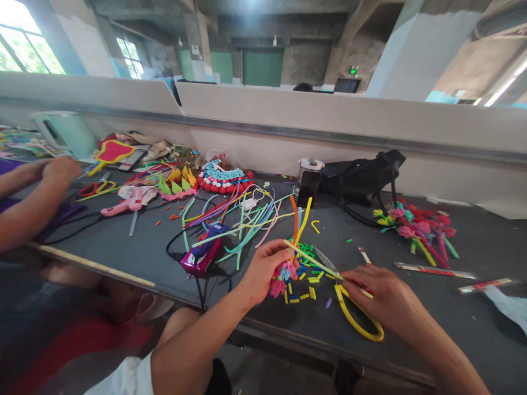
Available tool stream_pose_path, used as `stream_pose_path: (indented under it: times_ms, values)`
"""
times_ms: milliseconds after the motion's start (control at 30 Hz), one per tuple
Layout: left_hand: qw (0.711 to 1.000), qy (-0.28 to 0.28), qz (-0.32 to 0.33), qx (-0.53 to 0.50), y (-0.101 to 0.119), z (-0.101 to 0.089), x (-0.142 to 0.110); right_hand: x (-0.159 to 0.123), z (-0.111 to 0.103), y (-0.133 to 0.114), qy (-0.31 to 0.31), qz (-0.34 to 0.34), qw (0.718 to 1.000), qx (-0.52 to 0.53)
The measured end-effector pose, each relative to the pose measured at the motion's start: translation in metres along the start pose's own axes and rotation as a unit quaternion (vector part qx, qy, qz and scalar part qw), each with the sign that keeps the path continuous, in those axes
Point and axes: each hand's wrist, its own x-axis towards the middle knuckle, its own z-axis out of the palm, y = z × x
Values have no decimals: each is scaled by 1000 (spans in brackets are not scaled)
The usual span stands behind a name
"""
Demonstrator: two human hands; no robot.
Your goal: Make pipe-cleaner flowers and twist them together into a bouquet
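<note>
My left hand [265, 269] is closed around a small bunch of pink and blue pipe cleaner flowers [284, 271], whose orange and yellow stems [305, 219] point up and away. A pale yellow pipe cleaner [310, 259] runs from my left fingertips across to my right hand [381, 291]. In my right hand are scissors [345, 314] with big yellow handles, the blades pointing toward the bunch. That hand's fingers also pinch the pipe cleaner's far end. Beneath, short green, blue and yellow cut pieces [313, 293] lie scattered on the dark table.
Long loose pipe cleaners [257, 216] and a magenta and blue tool [201, 255] with a cord lie left of centre. Finished flowers [424, 225] sit at right, near a black bag [362, 178]. A co-worker's hands [60, 173] are at far left, near a pink glue gun [127, 200].
</note>
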Motion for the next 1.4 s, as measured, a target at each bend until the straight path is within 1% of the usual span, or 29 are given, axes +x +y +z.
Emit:
stream_pose_path:
  times_ms: [100,300,533,633,733,833,933,1033,1133,1267,1400]
  values:
    - [1000,19,2,5,1,-1,2,-3,-2,4,-4,1,1000,7]
    - [1000,11,-7,-4,2,2,0,-10,-5,8,-10,-6,1000,18]
    - [999,17,-6,27,-2,6,-2,-15,-4,14,-20,-6,999,25]
    - [999,26,-18,27,-7,8,-3,-11,-3,8,-44,15,996,77]
    - [998,33,-34,39,-13,14,-5,-3,2,-9,-50,51,984,161]
    - [997,36,-43,43,-18,21,-9,7,10,-32,-24,88,964,250]
    - [998,32,-53,25,-22,24,-11,14,14,-47,39,98,947,304]
    - [997,26,-67,5,-22,24,-11,16,13,-50,111,103,946,285]
    - [997,23,-76,3,-21,25,-11,14,11,-49,163,114,948,250]
    - [997,16,-77,4,-22,27,-12,12,13,-48,183,88,960,192]
    - [997,17,-76,5,-24,28,-13,12,21,-50,173,57,968,173]
